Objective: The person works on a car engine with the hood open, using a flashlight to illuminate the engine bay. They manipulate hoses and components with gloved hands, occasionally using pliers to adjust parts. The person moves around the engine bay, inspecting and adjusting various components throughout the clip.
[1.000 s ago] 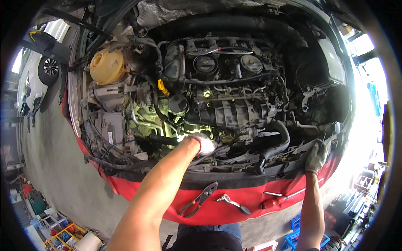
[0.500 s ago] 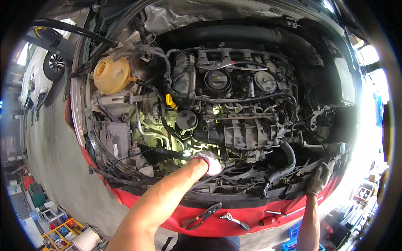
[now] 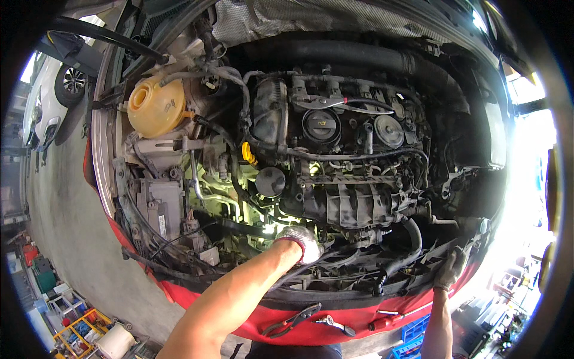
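Note:
My left hand [image 3: 304,244], in a pale knit glove with a dark red cuff, reaches down into the gap between the engine [image 3: 347,203] and the front panel. Its fingers are hidden down there, so whatever they touch cannot be seen. Bright light shines beside it on metal pipes [image 3: 224,198]. My right hand [image 3: 449,270], gloved in grey, rests on the front edge of the engine bay at the right, its fingers stretched forward and nothing visible in them. A black hose [image 3: 412,245] curves down between the two hands.
Pliers [image 3: 293,320], a ratchet [image 3: 335,325] and a red-handled screwdriver [image 3: 382,323] lie on the red fender cover [image 3: 251,326]. More pliers [image 3: 320,100] rest atop the engine, near the black oil cap [image 3: 321,125]. A yellowish coolant tank [image 3: 156,110] stands at the far left.
The whole view has shifted slightly. Both hands stay at about the same places on the car, the left still down in the gap and the right on the front edge.

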A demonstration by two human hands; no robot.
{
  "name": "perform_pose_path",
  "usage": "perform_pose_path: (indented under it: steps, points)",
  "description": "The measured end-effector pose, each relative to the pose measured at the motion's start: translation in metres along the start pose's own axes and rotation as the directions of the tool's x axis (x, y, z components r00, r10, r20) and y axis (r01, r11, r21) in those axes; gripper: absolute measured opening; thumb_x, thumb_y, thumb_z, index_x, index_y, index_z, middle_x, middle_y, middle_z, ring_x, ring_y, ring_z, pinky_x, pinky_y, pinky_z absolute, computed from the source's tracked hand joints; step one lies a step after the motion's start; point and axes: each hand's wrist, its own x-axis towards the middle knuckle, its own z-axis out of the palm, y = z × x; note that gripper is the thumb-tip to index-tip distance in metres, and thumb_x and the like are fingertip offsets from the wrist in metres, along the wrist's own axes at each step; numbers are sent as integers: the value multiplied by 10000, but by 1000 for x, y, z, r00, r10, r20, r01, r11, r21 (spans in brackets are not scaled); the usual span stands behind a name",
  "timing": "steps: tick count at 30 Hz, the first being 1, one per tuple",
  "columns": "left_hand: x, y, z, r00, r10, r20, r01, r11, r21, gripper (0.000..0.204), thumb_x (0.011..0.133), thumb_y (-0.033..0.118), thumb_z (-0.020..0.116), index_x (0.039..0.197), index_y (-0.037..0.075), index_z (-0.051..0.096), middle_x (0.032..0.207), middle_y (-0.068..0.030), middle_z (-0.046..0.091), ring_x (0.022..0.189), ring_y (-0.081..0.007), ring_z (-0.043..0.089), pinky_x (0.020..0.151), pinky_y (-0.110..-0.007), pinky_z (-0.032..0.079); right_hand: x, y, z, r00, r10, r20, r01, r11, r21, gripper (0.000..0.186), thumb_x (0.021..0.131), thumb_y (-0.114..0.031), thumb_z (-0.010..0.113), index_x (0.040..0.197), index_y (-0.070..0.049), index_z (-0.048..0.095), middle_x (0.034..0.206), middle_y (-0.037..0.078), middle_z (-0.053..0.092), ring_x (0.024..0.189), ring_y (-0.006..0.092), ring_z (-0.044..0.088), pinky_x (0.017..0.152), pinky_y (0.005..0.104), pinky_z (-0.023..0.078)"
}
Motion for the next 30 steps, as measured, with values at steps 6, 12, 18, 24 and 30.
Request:
perform_pose_path:
  steps: [6, 12, 18, 24, 30]
  points:
    - [-1, -2, -3, 1000, 3, 24, -3, 1000, -16, 538, 1003, 466, 384, 1283, 112, 677, 1338, -136, 643, 1218, -326, 626, 1011, -411, 504, -1, -10, 2, 999, -32, -4, 32, 999, 20, 242, 1006, -169, 537, 1128, 7, 651, 1104, 117, 653, 1056, 247, 602, 997, 371, 453]
    - [-2, -20, 0, 997, 74, -12, -75, 996, -55, 537, 1007, 476, 401, 1292, 108, 669, 1352, -127, 636, 1222, -314, 626, 1015, -414, 507, -1, -8, -3, 998, 25, 55, -24, 1000, -13, 289, 1028, -215, 512, 1168, 6, 634, 1150, 123, 637, 1104, 252, 583, 1024, 383, 429]
    - [11, -26, 5, 998, 62, -5, -62, 995, -74, 516, 982, 473, 453, 1235, 104, 709, 1297, -133, 672, 1189, -306, 650, 1003, -416, 516, 0, -15, -7, 996, 29, 85, -24, 998, -60, 309, 1028, -215, 492, 1203, 6, 618, 1189, 125, 616, 1119, 252, 574, 1029, 380, 423]
    - [5, -33, -9, 979, 159, 125, -155, 987, -40, 616, 993, 522, 403, 1244, 34, 683, 1308, -199, 649, 1190, -343, 639, 1008, -448, 509, 3, -3, -8, 996, 19, 85, -14, 998, -64, 298, 1019, -200, 496, 1200, 3, 620, 1179, 120, 626, 1110, 247, 581, 1023, 375, 426]
    - [8, -46, 17, 986, 161, -41, -163, 985, -56, 742, 1021, 551, 364, 1540, 22, 331, 1497, -233, 474, 1314, -366, 543, 1089, -444, 447, 1, -8, -7, 996, 34, 77, -28, 996, -84, 285, 1012, -179, 504, 1197, 1, 624, 1186, 116, 645, 1106, 239, 588, 1023, 376, 432]
